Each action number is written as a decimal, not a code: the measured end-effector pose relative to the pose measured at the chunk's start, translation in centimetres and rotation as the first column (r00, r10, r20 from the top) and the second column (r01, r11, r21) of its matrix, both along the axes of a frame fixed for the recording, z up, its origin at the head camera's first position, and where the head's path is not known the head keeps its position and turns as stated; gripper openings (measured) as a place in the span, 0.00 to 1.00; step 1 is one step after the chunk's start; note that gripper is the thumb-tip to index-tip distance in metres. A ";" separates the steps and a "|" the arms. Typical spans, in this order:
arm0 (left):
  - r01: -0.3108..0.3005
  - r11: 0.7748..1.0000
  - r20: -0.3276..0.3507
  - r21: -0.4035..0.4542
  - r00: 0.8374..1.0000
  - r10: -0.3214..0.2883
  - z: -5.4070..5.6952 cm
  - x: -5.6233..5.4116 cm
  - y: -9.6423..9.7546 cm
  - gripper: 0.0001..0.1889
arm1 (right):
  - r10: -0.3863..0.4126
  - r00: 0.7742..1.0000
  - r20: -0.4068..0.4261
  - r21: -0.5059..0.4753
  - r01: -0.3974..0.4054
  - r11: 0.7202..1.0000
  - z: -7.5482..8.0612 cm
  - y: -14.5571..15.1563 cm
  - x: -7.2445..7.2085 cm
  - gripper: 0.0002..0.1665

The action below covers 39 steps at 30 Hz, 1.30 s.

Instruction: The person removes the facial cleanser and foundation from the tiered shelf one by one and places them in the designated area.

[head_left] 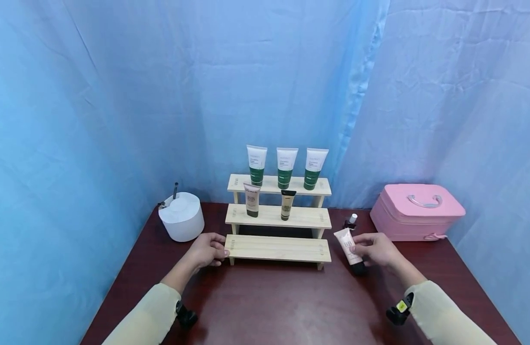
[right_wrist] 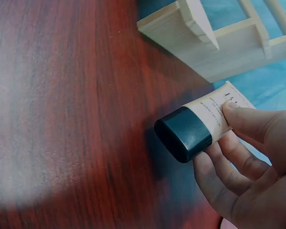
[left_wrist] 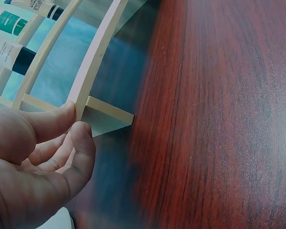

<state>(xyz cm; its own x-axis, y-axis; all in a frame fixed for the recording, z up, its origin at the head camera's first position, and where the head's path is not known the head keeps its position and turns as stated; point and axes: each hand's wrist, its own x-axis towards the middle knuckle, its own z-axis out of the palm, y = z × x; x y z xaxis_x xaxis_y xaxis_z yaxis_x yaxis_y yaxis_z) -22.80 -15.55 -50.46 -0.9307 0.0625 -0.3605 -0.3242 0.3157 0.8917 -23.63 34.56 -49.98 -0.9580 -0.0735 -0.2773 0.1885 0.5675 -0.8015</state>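
Note:
A BB cream tube [head_left: 349,247] with a black cap is in my right hand [head_left: 374,250], just right of the stepped wooden rack [head_left: 278,247]. The right wrist view shows the thumb on the front of the tube, fingers behind it, and the cap [right_wrist: 183,135] tilted down toward the table. My left hand [head_left: 207,249] pinches the left end of the rack's lowest step between thumb [left_wrist: 55,119] and fingers. On the middle step stand another BB tube [head_left: 252,200] and a smaller gold tube with a black end [head_left: 286,205].
Three green-and-white tubes [head_left: 284,167] line the top step. A small bottle with a white cap [head_left: 352,220] stands behind my right hand, beside a pink case [head_left: 420,211]. At the left is a white round container [head_left: 183,223]. Blue curtains [head_left: 230,86] surround the dark red table [head_left: 286,306].

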 end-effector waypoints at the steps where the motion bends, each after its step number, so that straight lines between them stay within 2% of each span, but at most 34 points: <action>1: -0.001 1.000 0.000 0.006 1.000 0.001 0.0 0.0 0.0 0.23 | -0.005 1.000 0.005 0.007 0.005 1.000 -0.2 0.0 0.0 0.25; 13: -0.017 0.999 0.017 0.042 1.000 0.017 0.1 0.2 0.0 0.24 | -0.033 0.999 0.010 0.053 0.033 0.998 -1.8 -0.4 -0.3 0.24; 16: -0.019 0.999 0.019 0.050 1.000 0.018 0.1 0.2 0.0 0.24 | -0.059 0.998 0.017 0.070 0.058 0.996 -1.9 -0.5 -0.3 0.23; 28: -0.012 0.999 0.008 0.048 1.000 0.012 0.4 0.5 0.1 0.25 | -0.070 0.997 0.026 0.126 0.066 0.990 -1.9 -0.4 -0.3 0.23; 39: -0.016 0.999 0.014 0.042 1.000 0.015 0.3 0.4 0.2 0.24 | -0.071 0.997 0.023 0.121 0.068 0.990 -2.1 -0.1 -0.5 0.23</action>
<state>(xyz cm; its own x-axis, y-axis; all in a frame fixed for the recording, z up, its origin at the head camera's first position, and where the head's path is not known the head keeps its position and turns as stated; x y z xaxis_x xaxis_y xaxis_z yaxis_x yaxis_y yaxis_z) -22.43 -15.39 -50.13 -0.9266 0.0638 -0.3706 -0.3411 0.2725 0.8997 -24.09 34.47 -52.09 -0.9516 0.0281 -0.3061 0.2514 0.6440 -0.7225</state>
